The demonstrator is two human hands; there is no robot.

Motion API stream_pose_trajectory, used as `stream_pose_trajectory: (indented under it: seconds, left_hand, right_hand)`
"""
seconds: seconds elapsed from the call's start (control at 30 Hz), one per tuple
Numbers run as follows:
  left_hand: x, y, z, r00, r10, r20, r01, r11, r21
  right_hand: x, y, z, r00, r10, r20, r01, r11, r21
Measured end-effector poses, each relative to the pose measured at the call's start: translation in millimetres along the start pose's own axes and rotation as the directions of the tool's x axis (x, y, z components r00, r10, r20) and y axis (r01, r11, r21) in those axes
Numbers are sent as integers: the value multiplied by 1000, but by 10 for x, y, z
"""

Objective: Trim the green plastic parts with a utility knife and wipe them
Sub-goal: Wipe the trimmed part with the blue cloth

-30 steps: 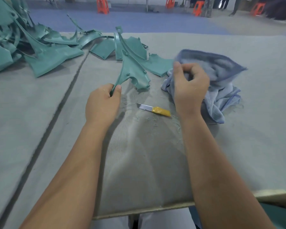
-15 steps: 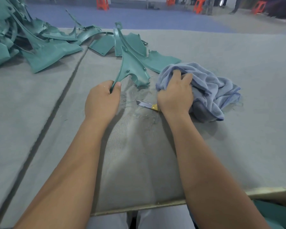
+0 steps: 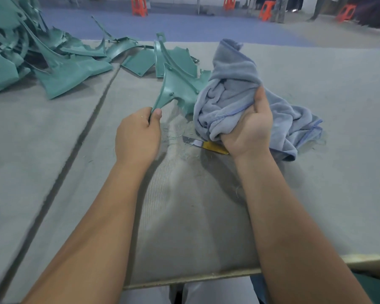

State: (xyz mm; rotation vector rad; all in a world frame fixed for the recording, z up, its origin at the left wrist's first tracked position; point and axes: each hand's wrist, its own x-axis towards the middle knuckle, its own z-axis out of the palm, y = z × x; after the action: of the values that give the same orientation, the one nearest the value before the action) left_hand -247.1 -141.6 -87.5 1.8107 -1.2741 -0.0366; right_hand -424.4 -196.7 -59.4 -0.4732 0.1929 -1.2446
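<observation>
Teal moulded plastic part [image 3: 176, 86]: thin, stiff, likely light; narrow tail pinched in left hand [image 3: 138, 134], wide end resting on counter [image 3: 316, 194]. Best hold: tail or ribbed edge, away from trimmed rim. Right hand [image 3: 248, 130] clutches soft blue-grey terry cloth [image 3: 235, 93], limp, bunched beside part. Yellow-handled utility knife [image 3: 206, 144] lies loose, blade bare, among green shavings [image 3: 176, 134].
</observation>
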Motion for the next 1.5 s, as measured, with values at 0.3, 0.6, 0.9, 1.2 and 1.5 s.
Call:
stream_pose_trajectory:
  seconds: [0.3,0.6,0.9,1.2,1.5]
  left_hand:
    - [-77,124,-34,987,110,-119,-103,993,64]
    - [105,-140,-293,981,-179,-71,147,933,-327]
    - [87,-164,-411,978,16,207,96,850,-518]
    - [60,-83,-380,937,65,343,120,864,-490]
    - [116,-25,-352,999,20,42,-1,908,-419]
  right_hand:
    - [6,23,41,984,-155,-92,154,988,-15]
    - [43,-37,-55,966,-193,-174,207,976,62]
    - [70,109,50,847,-454,-275,92,636,-766]
    - [92,132,-9,858,-360,-366,6,720,-694]
    - [97,80,28,905,-94,-415,-42,951,-305]
